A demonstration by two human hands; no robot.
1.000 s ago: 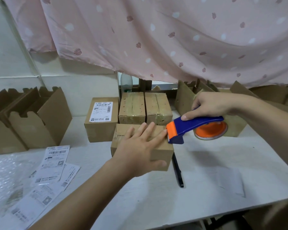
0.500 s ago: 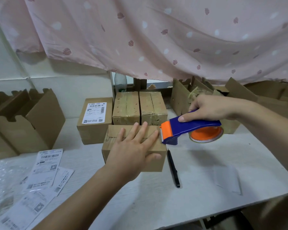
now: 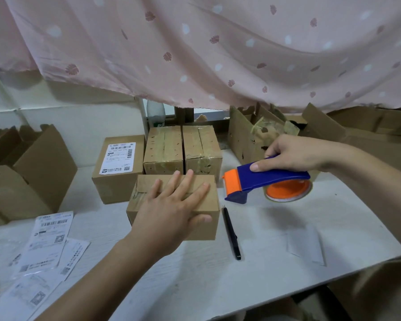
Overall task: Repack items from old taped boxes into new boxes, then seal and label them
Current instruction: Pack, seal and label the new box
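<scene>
Meanwhile left hand (image 3: 171, 212) (fingers spread) presses box (image 3: 206, 228); right hand (image 3: 294, 152) grips tape dispenser (image 3: 264, 179)

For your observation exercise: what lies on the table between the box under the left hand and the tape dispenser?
In the head view, a black pen lies between the box and the tape dispenser.

Barcoded shipping label (image 3: 118, 158) on box (image 3: 116, 181), print illegible.

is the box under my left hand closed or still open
Closed. The flaps of the box lie flat under the left hand, with tape across the top seam.
</scene>
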